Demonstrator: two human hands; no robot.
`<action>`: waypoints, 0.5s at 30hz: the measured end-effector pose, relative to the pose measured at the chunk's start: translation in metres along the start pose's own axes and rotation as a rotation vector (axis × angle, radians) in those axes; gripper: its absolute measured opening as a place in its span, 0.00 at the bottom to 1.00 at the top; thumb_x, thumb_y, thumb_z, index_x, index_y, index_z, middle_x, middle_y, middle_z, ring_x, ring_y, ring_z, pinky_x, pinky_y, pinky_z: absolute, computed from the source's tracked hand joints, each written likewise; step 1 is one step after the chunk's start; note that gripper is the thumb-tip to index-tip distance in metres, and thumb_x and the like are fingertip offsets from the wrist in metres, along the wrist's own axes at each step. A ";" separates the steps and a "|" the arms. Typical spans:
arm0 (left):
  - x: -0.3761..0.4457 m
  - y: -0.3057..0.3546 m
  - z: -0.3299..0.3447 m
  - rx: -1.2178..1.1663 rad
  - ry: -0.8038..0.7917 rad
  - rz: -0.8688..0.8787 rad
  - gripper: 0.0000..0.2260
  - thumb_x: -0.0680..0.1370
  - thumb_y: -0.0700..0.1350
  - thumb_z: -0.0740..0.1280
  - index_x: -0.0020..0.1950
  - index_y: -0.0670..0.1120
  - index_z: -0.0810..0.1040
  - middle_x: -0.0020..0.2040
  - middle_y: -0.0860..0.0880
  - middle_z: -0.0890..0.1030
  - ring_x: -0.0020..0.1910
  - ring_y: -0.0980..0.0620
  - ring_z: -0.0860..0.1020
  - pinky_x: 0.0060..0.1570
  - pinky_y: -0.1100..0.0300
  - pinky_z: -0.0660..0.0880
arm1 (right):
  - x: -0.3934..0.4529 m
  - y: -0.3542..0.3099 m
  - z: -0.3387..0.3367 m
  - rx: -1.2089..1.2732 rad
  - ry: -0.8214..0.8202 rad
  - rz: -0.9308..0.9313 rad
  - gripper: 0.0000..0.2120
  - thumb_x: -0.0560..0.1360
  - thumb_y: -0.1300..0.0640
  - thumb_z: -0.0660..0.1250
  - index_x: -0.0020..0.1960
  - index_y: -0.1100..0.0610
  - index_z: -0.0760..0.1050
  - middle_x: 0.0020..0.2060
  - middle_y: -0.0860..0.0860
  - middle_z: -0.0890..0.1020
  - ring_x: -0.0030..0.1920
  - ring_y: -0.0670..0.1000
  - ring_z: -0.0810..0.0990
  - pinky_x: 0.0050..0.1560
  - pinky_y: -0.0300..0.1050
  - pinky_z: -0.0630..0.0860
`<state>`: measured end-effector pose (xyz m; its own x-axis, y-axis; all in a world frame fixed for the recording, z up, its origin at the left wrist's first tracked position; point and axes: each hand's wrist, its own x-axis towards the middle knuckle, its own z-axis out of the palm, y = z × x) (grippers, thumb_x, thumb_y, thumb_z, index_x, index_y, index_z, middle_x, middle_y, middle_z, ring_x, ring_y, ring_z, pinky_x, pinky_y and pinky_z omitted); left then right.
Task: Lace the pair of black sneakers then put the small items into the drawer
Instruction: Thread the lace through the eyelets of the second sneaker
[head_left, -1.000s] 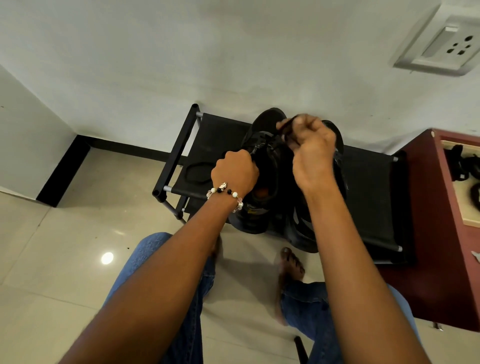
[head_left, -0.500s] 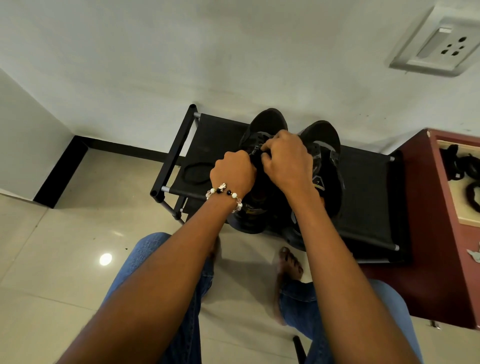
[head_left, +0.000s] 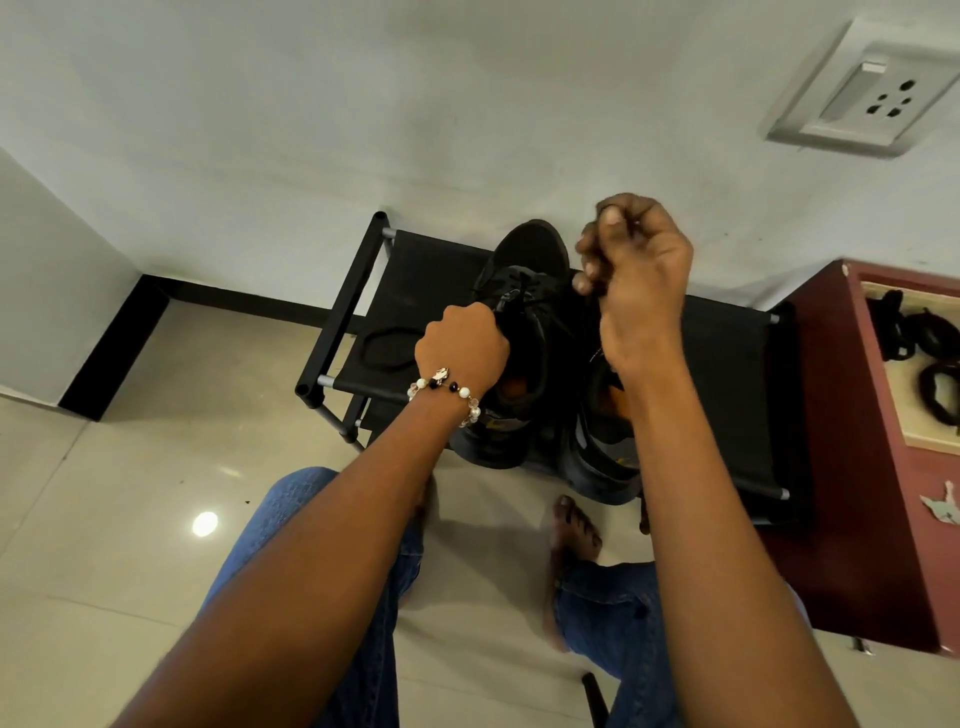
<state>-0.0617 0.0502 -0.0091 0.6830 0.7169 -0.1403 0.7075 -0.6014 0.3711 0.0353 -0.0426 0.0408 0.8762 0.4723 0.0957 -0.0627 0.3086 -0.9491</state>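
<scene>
Lacing the black sneakers on the rack

The left hand (head_left: 461, 347) gripped the left sneaker (head_left: 511, 332) by its tongue; just beside it the right hand (head_left: 636, 275) pinched a black lace (head_left: 592, 291), raised above the rack (head_left: 415, 291).

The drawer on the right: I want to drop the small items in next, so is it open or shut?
Open. The drawer of the red cabinet shows its pale inside from above, with black looped items lying in it.

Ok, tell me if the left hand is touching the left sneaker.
Touching. The head view shows the left hand with its fingers curled over the side of the left sneaker near the laces, no gap between them.
</scene>
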 end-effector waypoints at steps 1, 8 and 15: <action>0.000 0.000 0.000 0.000 0.002 0.000 0.14 0.81 0.46 0.59 0.36 0.42 0.65 0.40 0.45 0.69 0.42 0.40 0.75 0.38 0.54 0.66 | -0.001 0.006 0.000 -0.231 -0.044 -0.043 0.02 0.79 0.62 0.65 0.51 0.59 0.76 0.40 0.53 0.80 0.36 0.47 0.77 0.38 0.42 0.76; 0.000 0.000 0.000 0.018 0.010 0.030 0.08 0.81 0.45 0.59 0.45 0.43 0.71 0.45 0.43 0.74 0.47 0.39 0.77 0.38 0.55 0.67 | -0.011 0.043 0.012 -1.493 -0.334 -0.204 0.13 0.78 0.54 0.65 0.58 0.59 0.80 0.57 0.54 0.75 0.59 0.53 0.72 0.47 0.46 0.75; 0.001 0.000 0.001 0.021 0.018 0.032 0.10 0.81 0.45 0.58 0.43 0.42 0.69 0.43 0.43 0.71 0.45 0.38 0.75 0.39 0.53 0.66 | -0.009 0.030 0.010 -0.567 -0.002 -0.023 0.06 0.76 0.61 0.66 0.44 0.55 0.81 0.45 0.47 0.84 0.54 0.52 0.80 0.55 0.48 0.76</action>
<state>-0.0613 0.0510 -0.0099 0.7021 0.7033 -0.1120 0.6892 -0.6314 0.3554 0.0210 -0.0290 0.0150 0.8733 0.4724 0.1188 0.2238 -0.1726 -0.9592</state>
